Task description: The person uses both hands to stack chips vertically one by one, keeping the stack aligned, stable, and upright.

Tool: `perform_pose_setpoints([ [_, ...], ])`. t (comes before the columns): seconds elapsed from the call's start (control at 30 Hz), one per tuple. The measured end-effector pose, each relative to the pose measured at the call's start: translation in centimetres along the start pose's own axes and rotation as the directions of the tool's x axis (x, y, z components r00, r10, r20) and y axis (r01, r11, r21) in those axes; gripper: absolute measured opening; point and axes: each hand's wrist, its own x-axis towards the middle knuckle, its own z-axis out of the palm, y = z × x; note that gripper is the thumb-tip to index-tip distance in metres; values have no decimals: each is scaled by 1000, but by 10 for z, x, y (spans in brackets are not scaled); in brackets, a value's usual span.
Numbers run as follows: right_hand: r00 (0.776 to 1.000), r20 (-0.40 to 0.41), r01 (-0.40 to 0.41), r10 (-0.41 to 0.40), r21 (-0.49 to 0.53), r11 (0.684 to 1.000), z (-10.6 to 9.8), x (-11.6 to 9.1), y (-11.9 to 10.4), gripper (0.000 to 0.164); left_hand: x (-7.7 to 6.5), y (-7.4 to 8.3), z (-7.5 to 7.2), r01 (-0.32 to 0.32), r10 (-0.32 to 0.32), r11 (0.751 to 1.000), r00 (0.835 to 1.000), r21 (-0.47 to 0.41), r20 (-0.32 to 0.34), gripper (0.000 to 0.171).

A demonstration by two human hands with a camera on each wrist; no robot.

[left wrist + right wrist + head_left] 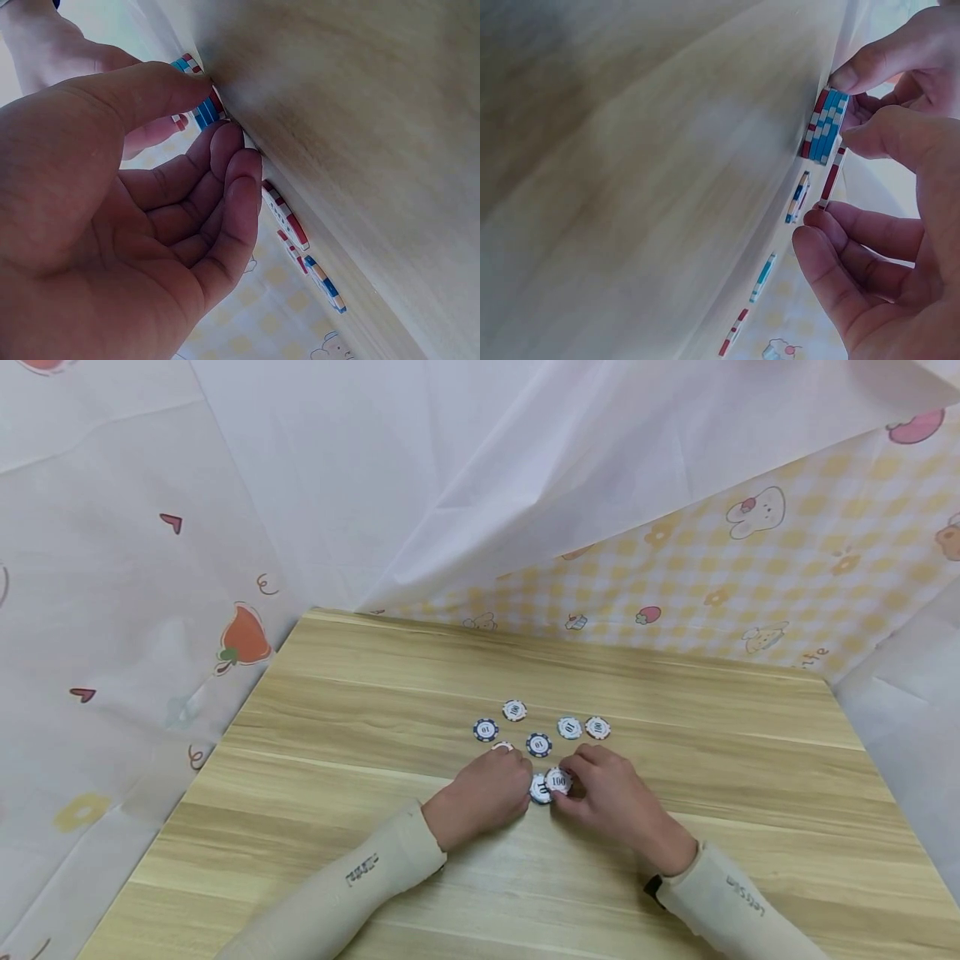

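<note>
A short stack of poker chips (537, 790) stands on the table, its top chip marked 10. In the right wrist view the stack (825, 126) has a red-and-white chip at the bottom and blue-and-white ones above. My left hand (486, 789) holds the stack's left side, thumb and curled fingers against its edge. My right hand (617, 797) pinches a red-and-white poker chip (558, 781) marked 100 by its rim, tilted and partly over the stack's right side. In the right wrist view this chip (832, 178) is between thumb and fingertips, off the table.
Beyond the hands lie loose chips: two dark blue ones (486, 730), a light blue one (569, 727), and 100 chips (514, 710) at left and right (597, 727). Another chip (502, 747) is half hidden behind the left hand. Cloth-covered walls border the wooden table (375, 677).
</note>
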Motion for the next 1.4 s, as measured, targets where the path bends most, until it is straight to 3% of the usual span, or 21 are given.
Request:
perform_pose_setpoints([
  [0.23,999,3,33,-33,1,999,2,3,-5,29,-1,1,-3,5,-5,1000,1000,-12,8,19],
  [0.5,999,38,36,-36,1,999,5,5,-8,29,-1,0,-1,-19,19,999,1000,38,-18,19],
  [1.03,997,27,71,-71,-5,997,7,7,-11,29,0,0,-1,-24,24,997,1000,69,-2,19],
  [1.4,998,57,26,-26,2,1000,7,4,-11,32,0,0,0,-18,18,998,1000,54,6,20],
])
